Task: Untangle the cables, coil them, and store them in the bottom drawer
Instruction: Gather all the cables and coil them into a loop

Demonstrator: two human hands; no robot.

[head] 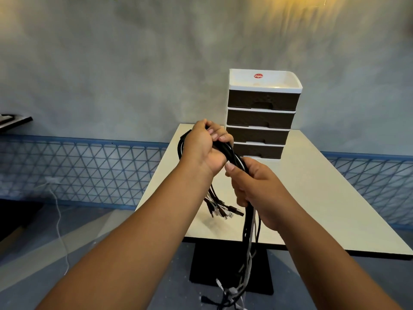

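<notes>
Standing at the far edge of the white bench (312,198), a four-drawer unit (261,115) with dark fronts and a white frame has all its drawers shut, the bottom drawer (259,151) partly hidden behind the raised hands. A blue lattice railing (85,166) runs behind the bench, and a thin white cord (59,220) trails on the floor at the left. Above the bench's near half, the left hand (201,148) is closed around a looped bundle of black and white cables (237,158). The right hand (254,186), just below it, grips the same bundle; loose ends hang past the near edge, plug ends dangling beneath the left wrist.
</notes>
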